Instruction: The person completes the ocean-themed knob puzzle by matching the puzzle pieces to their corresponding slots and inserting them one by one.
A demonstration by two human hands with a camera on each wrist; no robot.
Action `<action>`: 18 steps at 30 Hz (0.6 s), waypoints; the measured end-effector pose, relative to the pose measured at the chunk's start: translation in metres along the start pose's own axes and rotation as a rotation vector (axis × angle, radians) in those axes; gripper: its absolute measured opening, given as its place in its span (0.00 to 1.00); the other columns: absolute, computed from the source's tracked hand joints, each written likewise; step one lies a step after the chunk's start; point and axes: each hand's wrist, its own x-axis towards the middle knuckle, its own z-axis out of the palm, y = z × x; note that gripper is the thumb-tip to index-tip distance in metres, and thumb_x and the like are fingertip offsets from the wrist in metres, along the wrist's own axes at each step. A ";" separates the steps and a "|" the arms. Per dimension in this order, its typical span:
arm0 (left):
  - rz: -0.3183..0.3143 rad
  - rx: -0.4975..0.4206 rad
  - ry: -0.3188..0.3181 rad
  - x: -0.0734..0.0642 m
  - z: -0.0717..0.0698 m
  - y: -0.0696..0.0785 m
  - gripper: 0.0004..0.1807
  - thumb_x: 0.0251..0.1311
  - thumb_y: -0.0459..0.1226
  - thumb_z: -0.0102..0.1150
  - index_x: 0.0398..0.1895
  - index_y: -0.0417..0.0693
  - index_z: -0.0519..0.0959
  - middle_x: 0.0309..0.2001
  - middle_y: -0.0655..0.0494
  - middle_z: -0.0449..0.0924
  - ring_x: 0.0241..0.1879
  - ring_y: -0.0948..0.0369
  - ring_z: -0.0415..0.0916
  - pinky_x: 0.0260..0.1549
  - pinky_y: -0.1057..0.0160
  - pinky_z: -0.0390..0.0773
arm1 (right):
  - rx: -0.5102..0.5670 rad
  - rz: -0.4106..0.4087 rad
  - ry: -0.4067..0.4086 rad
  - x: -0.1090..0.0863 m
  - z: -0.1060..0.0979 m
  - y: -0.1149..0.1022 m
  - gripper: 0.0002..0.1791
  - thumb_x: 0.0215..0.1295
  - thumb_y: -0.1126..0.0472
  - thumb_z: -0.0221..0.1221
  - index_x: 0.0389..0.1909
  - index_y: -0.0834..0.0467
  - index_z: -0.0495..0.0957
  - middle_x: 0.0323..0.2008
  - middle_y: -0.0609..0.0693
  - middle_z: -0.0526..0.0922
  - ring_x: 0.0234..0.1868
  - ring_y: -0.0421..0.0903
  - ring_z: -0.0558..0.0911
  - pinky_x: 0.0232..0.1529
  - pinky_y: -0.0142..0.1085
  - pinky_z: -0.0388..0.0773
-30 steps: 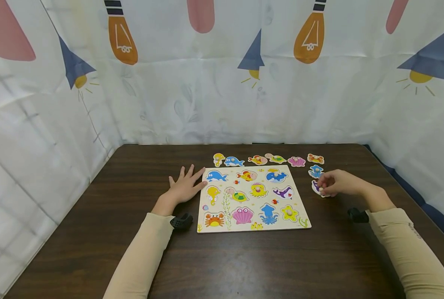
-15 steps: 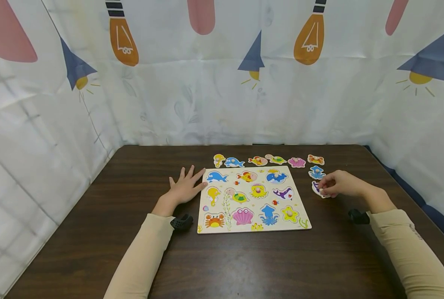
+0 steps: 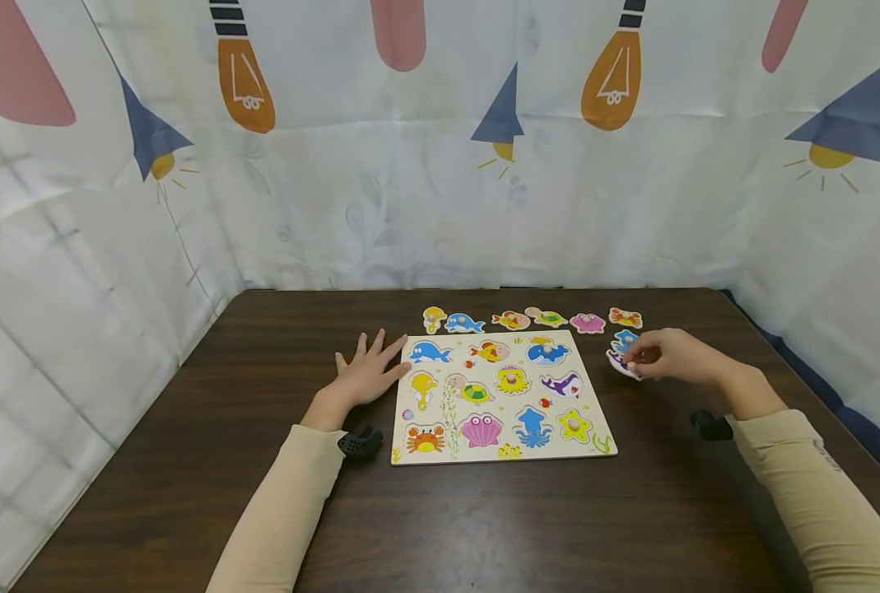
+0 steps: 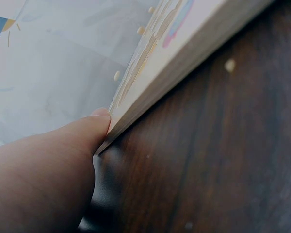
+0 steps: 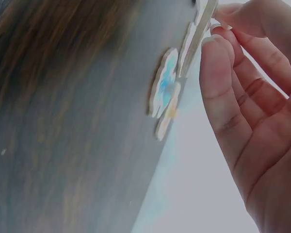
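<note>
— The right hand (image 3: 672, 358) and its purple piece (image 3: 621, 363) sit a little farther forward and left than half a second ago.
— And its grip?
— Narrow: thumb and fingertips pinch the piece, which is right of the board (image 3: 502, 403), partly overlapping the squid piece (image 3: 624, 337) in the head view.
— Touching it?
— That cannot be told.
— And the left hand (image 3: 368, 380)?
— Spread wide, thumb and index finger at the board's left edge. The crab piece (image 3: 625, 317) lies just beyond the squid piece.

Faint glare marks the tabletop (image 3: 484, 527) — both wrist views look hazy and soft.
</note>
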 end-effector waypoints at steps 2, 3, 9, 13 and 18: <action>-0.001 -0.001 0.000 0.000 0.000 0.000 0.39 0.78 0.60 0.41 0.85 0.58 0.48 0.82 0.39 0.34 0.78 0.34 0.25 0.63 0.20 0.27 | -0.021 -0.027 0.016 0.002 0.000 -0.003 0.04 0.66 0.68 0.66 0.40 0.62 0.86 0.37 0.48 0.83 0.34 0.42 0.78 0.33 0.35 0.80; -0.002 -0.002 0.000 -0.001 0.000 0.001 0.39 0.78 0.60 0.41 0.85 0.58 0.48 0.82 0.39 0.34 0.78 0.34 0.25 0.63 0.20 0.27 | -0.034 -0.046 0.022 0.002 0.000 -0.005 0.04 0.66 0.68 0.66 0.40 0.62 0.85 0.37 0.48 0.83 0.34 0.42 0.78 0.32 0.35 0.80; -0.002 -0.005 0.000 -0.002 0.000 0.002 0.39 0.78 0.59 0.41 0.85 0.57 0.49 0.82 0.38 0.35 0.78 0.33 0.25 0.63 0.20 0.27 | -0.060 -0.084 0.039 0.008 0.001 -0.019 0.05 0.65 0.70 0.66 0.40 0.61 0.86 0.36 0.46 0.82 0.35 0.45 0.78 0.33 0.35 0.80; 0.000 -0.009 0.001 -0.001 0.000 0.002 0.38 0.78 0.59 0.41 0.85 0.57 0.49 0.82 0.38 0.35 0.78 0.33 0.25 0.63 0.20 0.27 | -0.053 -0.098 0.019 0.013 0.003 -0.027 0.06 0.65 0.69 0.66 0.41 0.60 0.86 0.37 0.45 0.83 0.37 0.46 0.79 0.34 0.35 0.80; 0.000 -0.008 0.000 -0.001 -0.001 0.002 0.39 0.78 0.59 0.41 0.85 0.57 0.49 0.82 0.38 0.34 0.78 0.34 0.25 0.63 0.20 0.27 | -0.052 -0.128 -0.007 0.019 0.008 -0.033 0.06 0.65 0.69 0.66 0.41 0.58 0.86 0.36 0.44 0.82 0.36 0.44 0.78 0.35 0.34 0.80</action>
